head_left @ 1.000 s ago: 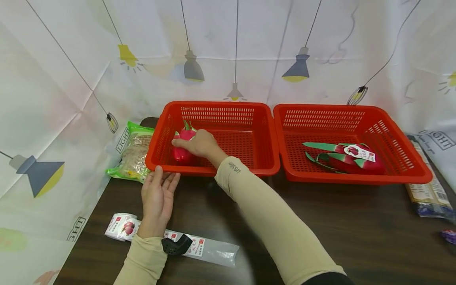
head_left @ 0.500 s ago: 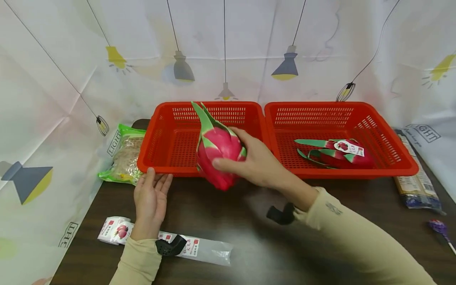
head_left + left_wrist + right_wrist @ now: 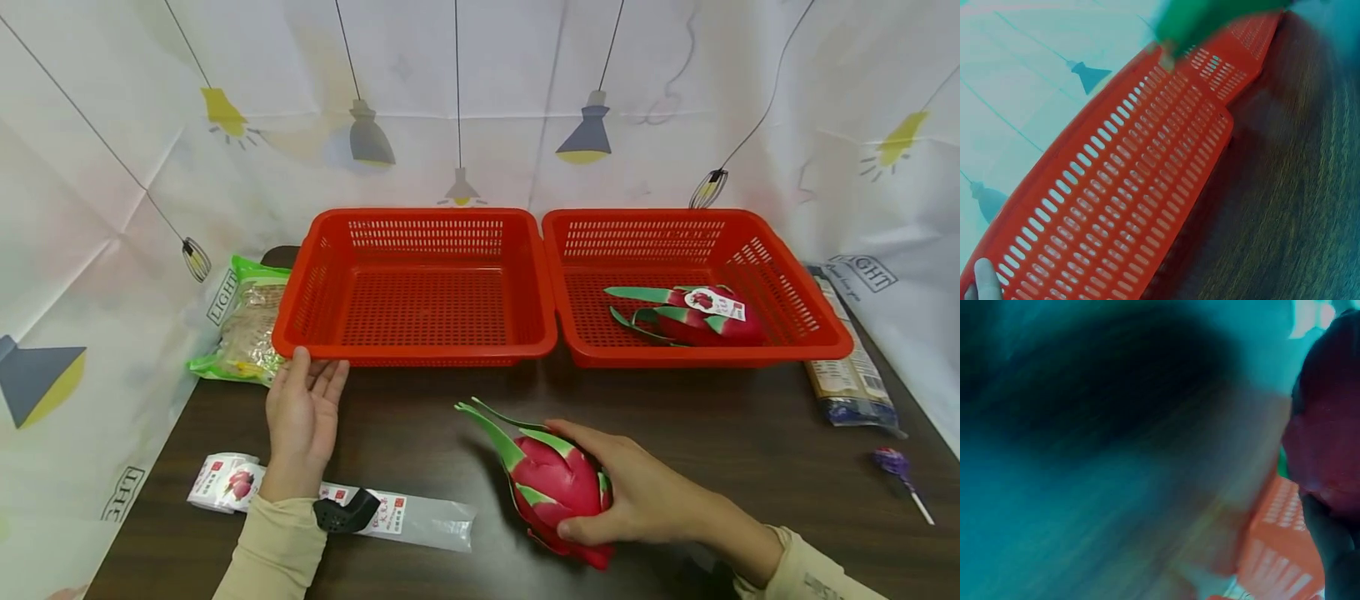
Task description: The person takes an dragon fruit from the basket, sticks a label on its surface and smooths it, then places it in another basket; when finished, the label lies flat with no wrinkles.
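A pink dragon fruit [image 3: 558,479] with long green leaf tips is in my right hand [image 3: 637,492], fingers over its far side and thumb on the near side. It is low over the table in front of the baskets; whether it touches the tabletop I cannot tell. In the right wrist view the dragon fruit [image 3: 1329,425] looks dark, at the right edge. My left hand [image 3: 303,417] holds the front left corner of the left red basket [image 3: 416,352], thumb at the rim and fingers below. Nothing lies inside that basket.
In the right red basket [image 3: 697,358] lies another dragon fruit [image 3: 693,325] with a white label. A label roll [image 3: 228,483] and its strip [image 3: 420,521] lie near my left wrist. A green-edged bag [image 3: 255,325], another package [image 3: 847,375] and a lollipop [image 3: 892,462] are at the sides.
My right hand has lifted the dragon fruit out of the left basket and brought it toward me and right, low over the table. My left hand stays at the basket's corner.
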The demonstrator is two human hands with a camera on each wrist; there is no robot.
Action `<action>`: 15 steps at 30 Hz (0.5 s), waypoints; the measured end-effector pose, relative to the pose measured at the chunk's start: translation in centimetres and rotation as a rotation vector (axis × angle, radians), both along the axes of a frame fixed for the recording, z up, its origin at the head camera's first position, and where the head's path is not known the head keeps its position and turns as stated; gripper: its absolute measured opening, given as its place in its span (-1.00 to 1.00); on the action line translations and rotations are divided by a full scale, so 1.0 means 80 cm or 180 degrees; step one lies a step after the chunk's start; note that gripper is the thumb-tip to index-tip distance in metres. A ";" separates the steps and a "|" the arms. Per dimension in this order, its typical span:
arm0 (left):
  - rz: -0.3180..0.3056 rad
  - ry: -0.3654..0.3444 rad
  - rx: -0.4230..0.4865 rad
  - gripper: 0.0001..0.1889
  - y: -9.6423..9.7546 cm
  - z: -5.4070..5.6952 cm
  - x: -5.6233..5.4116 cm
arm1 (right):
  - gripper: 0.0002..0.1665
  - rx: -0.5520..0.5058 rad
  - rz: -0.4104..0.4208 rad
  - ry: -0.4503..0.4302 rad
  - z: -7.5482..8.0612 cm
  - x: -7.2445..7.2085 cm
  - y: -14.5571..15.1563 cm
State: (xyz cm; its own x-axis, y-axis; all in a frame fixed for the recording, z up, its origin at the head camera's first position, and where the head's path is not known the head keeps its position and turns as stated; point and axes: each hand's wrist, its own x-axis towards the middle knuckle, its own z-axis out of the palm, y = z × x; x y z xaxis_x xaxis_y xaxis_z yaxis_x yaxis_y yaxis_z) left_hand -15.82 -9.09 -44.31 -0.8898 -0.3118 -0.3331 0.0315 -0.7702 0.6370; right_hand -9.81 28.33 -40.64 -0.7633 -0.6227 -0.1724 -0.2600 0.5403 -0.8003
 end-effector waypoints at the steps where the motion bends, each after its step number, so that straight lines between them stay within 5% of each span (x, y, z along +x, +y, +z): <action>1: 0.0015 -0.0003 0.0009 -0.71 0.000 -0.001 0.000 | 0.08 0.0071 -0.0029 -0.0025 -0.005 -0.003 0.001; 11: 0.0113 0.0015 0.0087 -0.75 -0.001 -0.003 0.001 | 0.07 0.0160 -0.0082 0.0143 -0.024 -0.022 -0.004; 15: -0.0009 -0.0072 0.0091 -0.76 -0.004 -0.002 0.005 | 0.08 0.0186 -0.0116 0.0011 -0.028 -0.023 -0.001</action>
State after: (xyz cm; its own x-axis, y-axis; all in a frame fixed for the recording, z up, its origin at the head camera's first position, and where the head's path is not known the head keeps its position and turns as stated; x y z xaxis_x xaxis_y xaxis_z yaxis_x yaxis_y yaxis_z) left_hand -15.43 -9.39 -44.45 -0.8828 -0.2994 -0.3620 0.0151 -0.7882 0.6152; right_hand -11.66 28.25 -42.84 -0.7859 -0.5834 -0.2050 -0.2421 0.5953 -0.7662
